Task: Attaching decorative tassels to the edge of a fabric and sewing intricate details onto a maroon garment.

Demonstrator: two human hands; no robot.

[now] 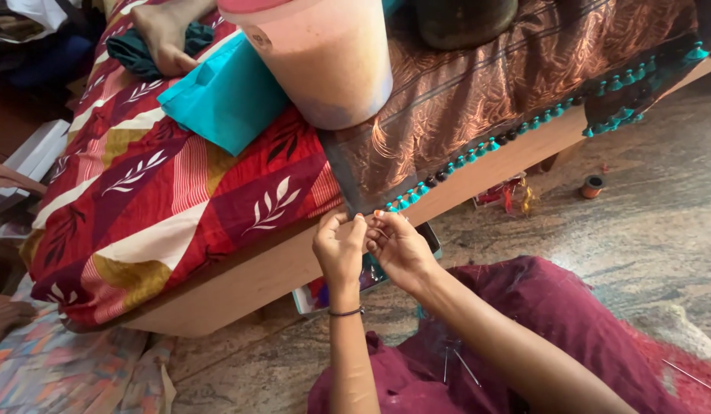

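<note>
Tasselled brown cloth (pixel 478 107) edge hangs just above both hands (pixel 371 245); fingertips pinching it.

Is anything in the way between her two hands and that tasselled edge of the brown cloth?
Nothing visible: the left hand and right hand already pinch the coppery-brown patterned cloth's teal-tasselled edge at its corner.

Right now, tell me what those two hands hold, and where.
Both the left hand and right hand pinch the brown cloth at its tasselled corner edge.
</note>
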